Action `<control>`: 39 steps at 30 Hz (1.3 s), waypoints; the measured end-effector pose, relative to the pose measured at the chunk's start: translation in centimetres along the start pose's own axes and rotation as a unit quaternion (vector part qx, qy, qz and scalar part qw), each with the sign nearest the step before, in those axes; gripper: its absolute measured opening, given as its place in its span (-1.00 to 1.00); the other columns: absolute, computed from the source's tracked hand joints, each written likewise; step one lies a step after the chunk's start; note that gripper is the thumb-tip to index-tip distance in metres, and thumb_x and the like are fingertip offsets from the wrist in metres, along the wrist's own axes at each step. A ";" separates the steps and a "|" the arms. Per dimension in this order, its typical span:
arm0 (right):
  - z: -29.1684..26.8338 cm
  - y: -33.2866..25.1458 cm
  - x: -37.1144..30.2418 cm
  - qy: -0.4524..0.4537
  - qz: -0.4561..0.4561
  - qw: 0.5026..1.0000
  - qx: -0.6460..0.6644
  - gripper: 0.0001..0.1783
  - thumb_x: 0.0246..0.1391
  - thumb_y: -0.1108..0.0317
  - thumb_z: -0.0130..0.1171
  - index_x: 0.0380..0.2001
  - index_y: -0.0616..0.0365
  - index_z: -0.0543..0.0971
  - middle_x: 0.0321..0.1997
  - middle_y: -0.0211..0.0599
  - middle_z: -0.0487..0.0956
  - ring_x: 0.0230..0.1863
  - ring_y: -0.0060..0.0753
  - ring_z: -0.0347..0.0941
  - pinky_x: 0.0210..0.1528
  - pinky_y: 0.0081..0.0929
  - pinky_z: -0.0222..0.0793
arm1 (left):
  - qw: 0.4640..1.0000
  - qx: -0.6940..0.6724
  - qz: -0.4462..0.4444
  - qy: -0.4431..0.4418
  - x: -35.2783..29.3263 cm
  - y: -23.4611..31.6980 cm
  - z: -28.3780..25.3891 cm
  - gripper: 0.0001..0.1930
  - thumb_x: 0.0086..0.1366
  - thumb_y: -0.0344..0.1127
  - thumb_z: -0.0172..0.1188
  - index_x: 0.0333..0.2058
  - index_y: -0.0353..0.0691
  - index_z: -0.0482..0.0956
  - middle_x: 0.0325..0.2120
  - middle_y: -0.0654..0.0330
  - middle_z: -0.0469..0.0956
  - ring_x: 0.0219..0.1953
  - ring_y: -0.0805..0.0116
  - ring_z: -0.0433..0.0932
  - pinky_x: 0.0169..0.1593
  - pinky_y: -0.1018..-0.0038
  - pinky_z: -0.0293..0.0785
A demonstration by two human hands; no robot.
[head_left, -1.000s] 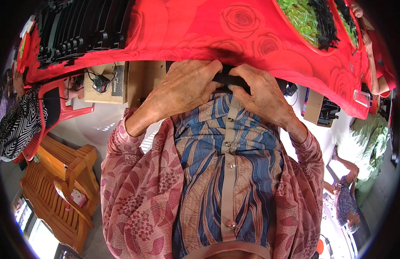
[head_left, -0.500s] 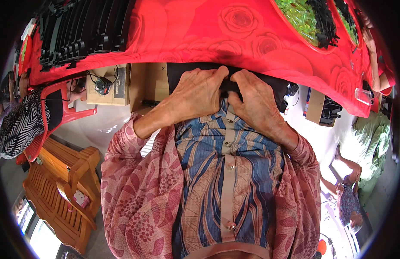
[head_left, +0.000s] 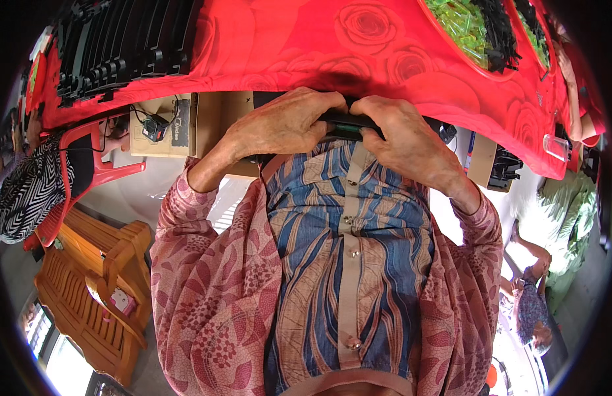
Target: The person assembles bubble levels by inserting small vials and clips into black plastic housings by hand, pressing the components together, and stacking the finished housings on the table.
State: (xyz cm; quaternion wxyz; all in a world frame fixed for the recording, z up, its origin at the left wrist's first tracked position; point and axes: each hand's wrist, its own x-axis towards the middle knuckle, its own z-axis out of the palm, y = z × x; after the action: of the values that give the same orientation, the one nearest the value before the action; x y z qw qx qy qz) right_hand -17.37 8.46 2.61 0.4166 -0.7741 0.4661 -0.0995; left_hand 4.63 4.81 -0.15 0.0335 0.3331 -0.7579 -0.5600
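Note:
At the near edge of the red table, both my hands grip a slim black plastic strip (head_left: 351, 119) with a thin green piece showing along it. My left hand (head_left: 283, 123) is closed on its left part, fingers curled under and mostly hidden. Closed on the right part, my right hand (head_left: 406, 140) presses with the thumb below and the fingers above. Stacked black plastic strips (head_left: 124, 46) lie at the table's left, away from my hands. Small clear green pieces (head_left: 456, 30) fill a round container at the far right, with black parts heaped beside them.
The rose-patterned red tablecloth (head_left: 279, 46) covers the table. Below it stand a cardboard box (head_left: 217, 119) and a black adapter (head_left: 154, 129). A red plastic chair (head_left: 114, 173) and a wooden bench (head_left: 88, 297) are at left. Another person's arm (head_left: 568, 86) reaches in at right.
Both hands have shifted slightly up and farther apart along the black strip. More of the strip and its green piece now shows between them.

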 end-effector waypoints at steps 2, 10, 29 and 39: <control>-0.3 -0.5 0.4 -0.019 0.010 1.000 -0.013 -0.80 -0.05 0.47 0.02 -0.32 0.34 0.47 -0.32 0.09 0.51 -0.19 0.19 0.44 -0.11 -0.01 0.33 | 1.000 0.020 0.011 0.012 -0.1 0.0 -0.1 -0.76 0.15 -0.47 0.09 -0.17 -0.34 0.47 -0.45 -0.01 0.53 -0.38 0.04 0.54 -0.26 0.23 0.41; 1.0 0.9 0.0 0.042 -0.050 0.997 -0.050 -0.74 -0.01 0.38 0.18 -0.27 0.29 0.46 -0.31 -0.04 0.49 -0.19 0.08 0.46 -0.13 -0.05 0.37 | 0.998 0.003 0.047 0.029 -0.1 0.7 -0.4 -0.79 0.17 -0.39 0.09 -0.24 -0.36 0.52 -0.53 -0.02 0.50 -0.44 0.07 0.50 -0.28 0.19 0.39; 1.0 1.9 -0.1 -0.041 -0.027 0.997 -0.055 -0.70 0.08 0.35 0.11 -0.20 0.35 0.39 -0.21 0.06 0.41 -0.11 0.15 0.39 -0.05 -0.05 0.32 | 0.992 0.116 0.028 0.036 1.0 2.1 1.3 -0.71 0.11 -0.55 0.07 -0.22 -0.44 0.20 -0.43 -0.33 0.49 -0.26 -0.39 0.50 -0.26 -0.06 0.40; -0.5 1.4 0.1 -0.040 -0.014 0.999 -0.031 -0.72 0.01 0.36 0.14 -0.27 0.37 0.48 -0.25 0.08 0.51 -0.16 0.13 0.47 -0.10 -0.08 0.37 | 1.000 0.020 -0.018 -0.001 1.2 2.3 0.3 -0.70 0.12 -0.53 0.03 -0.15 -0.39 0.24 -0.38 -0.27 0.52 -0.23 -0.30 0.54 -0.17 0.08 0.42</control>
State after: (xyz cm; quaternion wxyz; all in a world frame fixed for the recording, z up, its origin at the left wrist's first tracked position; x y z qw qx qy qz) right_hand -18.49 7.80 1.92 0.4091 -0.7966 0.4411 -0.0592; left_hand 2.50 4.79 1.32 0.0161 0.3465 -0.7629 -0.5456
